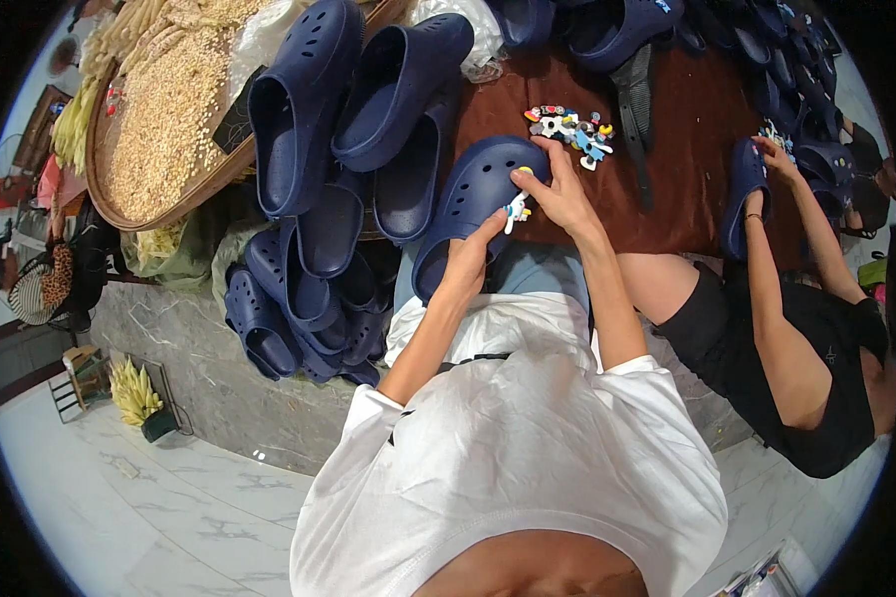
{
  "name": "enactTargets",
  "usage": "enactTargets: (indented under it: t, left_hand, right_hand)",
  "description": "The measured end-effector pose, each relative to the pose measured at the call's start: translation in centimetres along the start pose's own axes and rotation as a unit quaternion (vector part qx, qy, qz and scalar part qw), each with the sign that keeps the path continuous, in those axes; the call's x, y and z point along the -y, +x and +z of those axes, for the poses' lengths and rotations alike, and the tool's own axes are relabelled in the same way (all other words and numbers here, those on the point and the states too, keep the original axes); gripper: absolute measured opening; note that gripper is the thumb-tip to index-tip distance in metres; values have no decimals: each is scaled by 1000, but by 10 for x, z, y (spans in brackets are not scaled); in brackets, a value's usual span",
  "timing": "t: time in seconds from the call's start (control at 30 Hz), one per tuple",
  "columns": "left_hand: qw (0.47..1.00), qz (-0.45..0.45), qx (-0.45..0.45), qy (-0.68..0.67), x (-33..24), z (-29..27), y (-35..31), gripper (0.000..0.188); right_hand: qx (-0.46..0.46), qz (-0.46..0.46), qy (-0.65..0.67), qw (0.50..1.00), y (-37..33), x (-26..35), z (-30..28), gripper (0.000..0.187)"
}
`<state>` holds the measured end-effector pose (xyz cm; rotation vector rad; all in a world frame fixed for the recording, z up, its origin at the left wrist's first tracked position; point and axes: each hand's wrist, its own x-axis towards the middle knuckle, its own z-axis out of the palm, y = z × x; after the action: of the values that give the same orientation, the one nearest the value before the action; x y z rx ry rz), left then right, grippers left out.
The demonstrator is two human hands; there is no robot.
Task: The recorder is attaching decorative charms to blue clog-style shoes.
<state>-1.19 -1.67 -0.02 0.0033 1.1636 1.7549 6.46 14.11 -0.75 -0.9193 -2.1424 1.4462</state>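
Note:
A navy-blue clog (475, 189) with round vent holes is held over my lap, its toe pointing away. My left hand (471, 257) grips it near the opening, the fingers partly hidden inside, the thumb beside a white cartoon-figure charm (516, 213) on the upper. My right hand (565, 196) wraps round the toe's right side, its thumb next to a small yellow charm (524, 171). Just past the toe, a pile of colourful shoe charms (573, 131) lies on the brown cloth (682, 149).
Several more navy clogs (304, 109) are stacked to my left, beside a round woven tray (105, 199) of pale kernels. At right, a co-worker in black holds another clog (739, 204). More clogs (622, 35) lie along the far side, near a dark strap (635, 109).

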Motion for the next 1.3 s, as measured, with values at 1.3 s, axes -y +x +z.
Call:
enactTargets:
  t: [1.3]
  left_hand:
    - [985,-35,-29,-164,0,2,-10,46]
  right_hand:
    - [1,-144,-54,988,0,56,-28,15]
